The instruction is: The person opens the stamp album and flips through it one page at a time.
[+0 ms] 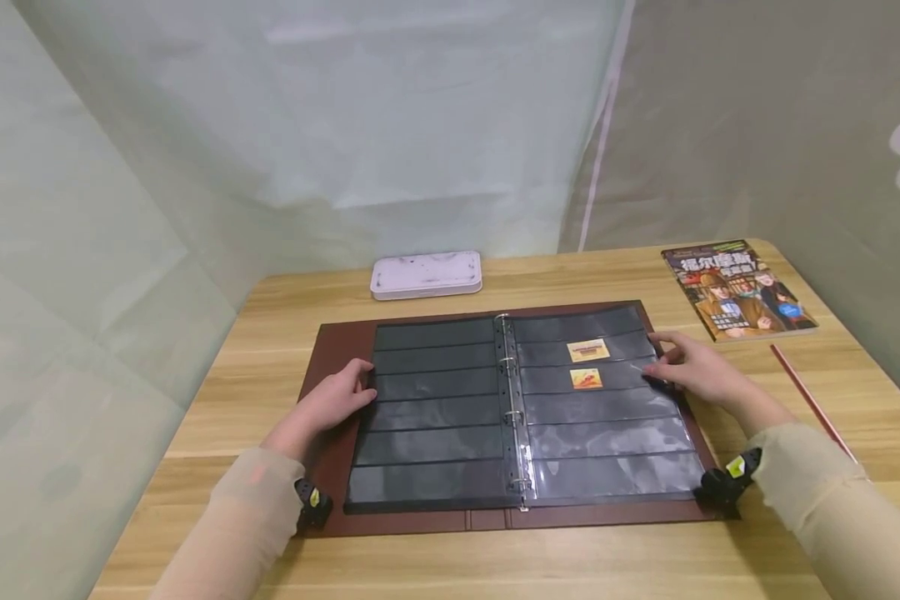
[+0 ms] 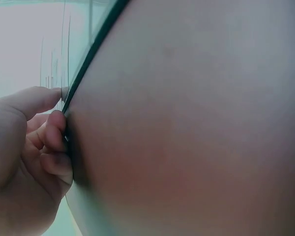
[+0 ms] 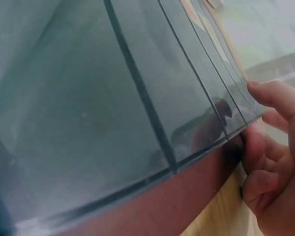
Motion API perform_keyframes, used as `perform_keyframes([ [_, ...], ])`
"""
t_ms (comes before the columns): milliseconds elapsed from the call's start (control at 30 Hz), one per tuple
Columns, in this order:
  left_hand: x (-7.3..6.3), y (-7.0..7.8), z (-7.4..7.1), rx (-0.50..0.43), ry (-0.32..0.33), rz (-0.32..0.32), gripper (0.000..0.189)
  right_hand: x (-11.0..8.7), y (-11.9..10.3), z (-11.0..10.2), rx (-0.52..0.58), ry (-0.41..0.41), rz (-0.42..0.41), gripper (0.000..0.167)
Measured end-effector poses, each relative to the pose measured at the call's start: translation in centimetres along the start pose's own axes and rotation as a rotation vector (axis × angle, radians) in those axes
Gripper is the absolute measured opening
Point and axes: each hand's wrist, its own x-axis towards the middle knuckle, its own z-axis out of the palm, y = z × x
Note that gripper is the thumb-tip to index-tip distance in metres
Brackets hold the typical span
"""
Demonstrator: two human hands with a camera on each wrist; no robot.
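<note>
A brown ring-bound stamp album (image 1: 487, 518) lies spread on the table, showing black pages with clear strip pockets. My left hand (image 1: 335, 395) is at the outer edge of the left page (image 1: 427, 446); in the left wrist view its thumb and curled fingers (image 2: 55, 130) meet at that edge. On the other side my right hand (image 1: 701, 371) pinches the outer edge of the right page (image 1: 607, 442), thumb above and fingers beneath. Two small stamps sit in that page's pockets: a yellowish one (image 1: 588, 350) and, one row lower, an orange one (image 1: 586, 379).
Behind the album stands a flat whitish tin case (image 1: 426, 275). A comic-style book (image 1: 738, 292) lies at the back right of the wooden table (image 1: 217, 425). Right of my right hand is a thin red stick (image 1: 812, 398). Cloth hangs close behind the table.
</note>
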Motion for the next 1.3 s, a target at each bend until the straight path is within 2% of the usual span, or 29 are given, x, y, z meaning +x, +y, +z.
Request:
perform_keyframes([
  [167,-0.1,0.0,0.1,-0.009,0.009,0.007,0.045,-0.2,0.2,-0.2,0.061,-0.035,0.020,0.074],
  [333,-0.2,-0.1,0.1,-0.004,0.014,0.008,0.045,-0.6,0.5,-0.3,0.104,-0.073,-0.001,0.077],
  [567,-0.2,-0.2,0.1,-0.006,0.021,0.027,0.044,-1.0,0.6,-0.7,0.198,-0.080,0.006,0.071],
  [800,-0.3,-0.3,0.1,-0.015,0.029,0.032,0.045,-1.7,1.0,-0.6,0.336,-0.100,0.024,0.069],
  [967,-0.3,-0.4,0.1,-0.020,0.046,0.044,0.045,-2.2,0.8,-0.3,0.420,-0.121,0.010,0.075],
  [1300,-0.4,-0.4,0.1,-0.024,0.061,0.053,0.046,-2.4,-0.3,-0.4,0.429,-0.116,-0.054,0.077],
])
